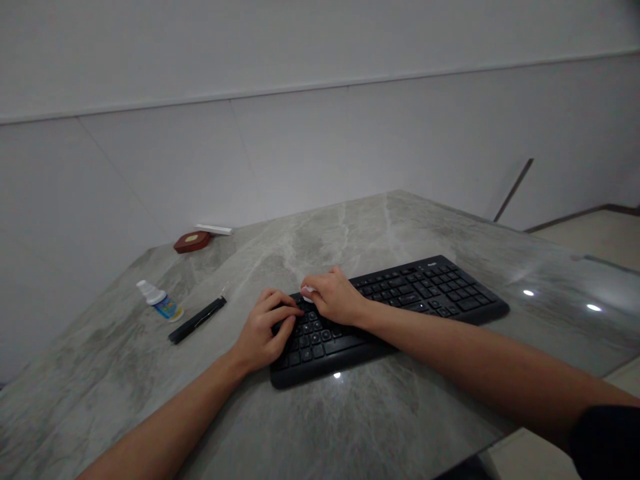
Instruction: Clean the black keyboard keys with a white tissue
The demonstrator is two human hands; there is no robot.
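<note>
A black keyboard (400, 293) lies slantwise on the marble-patterned table. My left hand (267, 330) rests over its left end, fingers bent and apart, with the fingertips on the keys. Close beside it, my right hand (334, 298) is closed and pressed down on the upper left keys. A small white piece of tissue (309, 294) shows between its fingers, mostly covered by them. My right forearm crosses over the keyboard's front edge and hides some keys.
Left of the keyboard are a black pen-like stick (197, 320) and a small white spray bottle (161, 301) with a blue and yellow label. A reddish-brown case (193, 241) and a white flat bar (215, 229) lie by the wall. The grey table (310, 240) ends at right above the floor.
</note>
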